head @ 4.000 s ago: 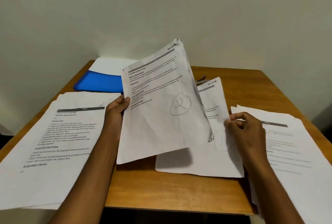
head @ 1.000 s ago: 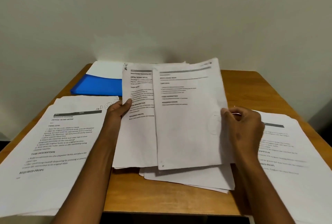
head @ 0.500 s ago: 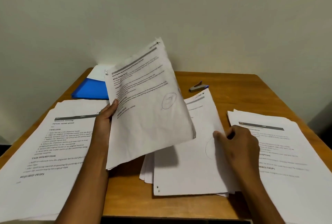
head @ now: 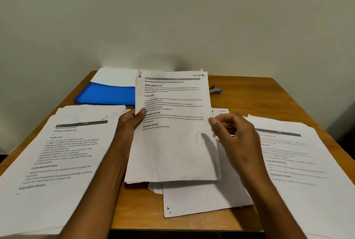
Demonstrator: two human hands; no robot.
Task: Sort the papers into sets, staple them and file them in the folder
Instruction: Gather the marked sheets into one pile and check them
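The left hand (head: 130, 121) grips a set of papers (head: 172, 133) by its left edge, thumb on the printed face, holding it above the middle pile (head: 207, 198) at the table's (head: 249, 100) near edge. The right hand (head: 236, 135), fingers curled, hovers at the set's right edge; whether it pinches a sheet is unclear. The blue folder (head: 105, 94) lies at the far left corner, with the stapler (head: 215, 91) towards the far edge.
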